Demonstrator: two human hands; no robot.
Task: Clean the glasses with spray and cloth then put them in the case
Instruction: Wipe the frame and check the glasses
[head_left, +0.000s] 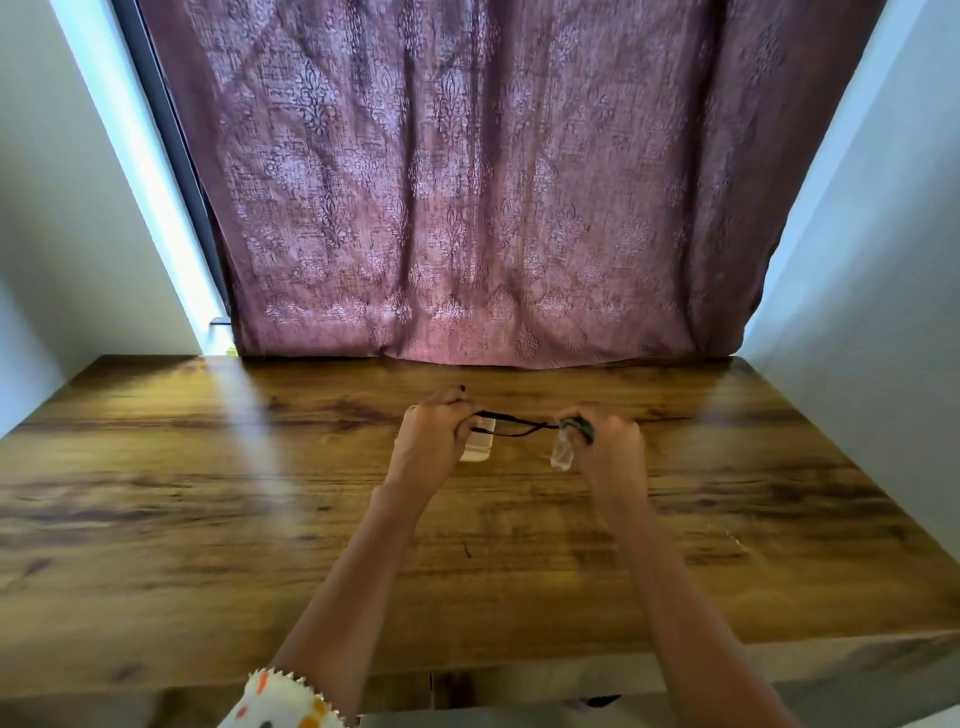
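Black-framed glasses (511, 423) hang over the wooden table (208, 493), each end pinched in closed fingers: left hand (434, 436) and right hand (605, 441). A pale case (480, 451) lies beneath the left hand, partly hidden; a clear spray bottle (562, 453) beside the right. A maroon curtain (467, 182) hangs behind the table.

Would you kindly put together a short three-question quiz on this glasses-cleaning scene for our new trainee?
1. True or false: the glasses lie flat on the table, untouched.
2. Which hand grips the dark cloth? A) left hand B) right hand
3. What clear item lies just below the cloth?

Key:
1. False; both hands hold them above the table.
2. B.
3. A small clear bottle, probably the spray.
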